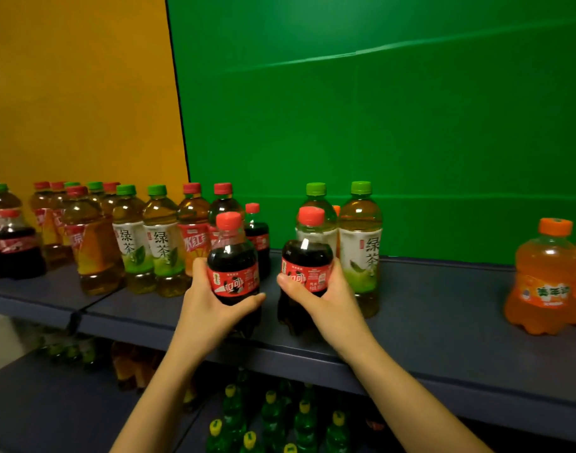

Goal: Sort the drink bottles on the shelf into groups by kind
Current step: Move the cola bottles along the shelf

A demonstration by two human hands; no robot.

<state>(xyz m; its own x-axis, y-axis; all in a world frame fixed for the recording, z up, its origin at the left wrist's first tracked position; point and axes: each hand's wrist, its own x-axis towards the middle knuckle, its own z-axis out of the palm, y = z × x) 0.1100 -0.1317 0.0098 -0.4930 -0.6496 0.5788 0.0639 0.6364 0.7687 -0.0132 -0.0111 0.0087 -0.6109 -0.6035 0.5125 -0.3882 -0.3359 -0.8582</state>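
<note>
The shelf board (443,305) is a dark blue-grey slab running left to right, with a seam towards its left end. Behind it the room is closed off by two flat sheets, a yellow panel (77,93) on the left and a creased green backdrop (378,109) filling the rest, which meet along a dark slanted edge. At the front of the board the person's left hand (211,299) grips one cola bottle (232,266) around its red label, thumb lying across the front just under it. The right hand (325,295) grips a second cola bottle (306,256), thumb pressed on the label. Both red-capped bottles are upright, near each other but apart, and I cannot tell whether their bases touch the board. Just behind the second one stand two green tea bottles (360,240) with green caps, and a smaller third cola bottle (257,237) stands behind the first. To the left runs a mixed row (133,237) of green-capped tea, iced red tea bottles (193,233) with red caps, and dark cola bottles (15,253) at the far end. Well off to the right an orange soda bottle (544,279) stands near the board's front, with another beside it cut by the frame edge. Below, a lower shelf (35,403) of the same colour carries green bottles with yellow caps (273,416), dim in shadow.
</note>
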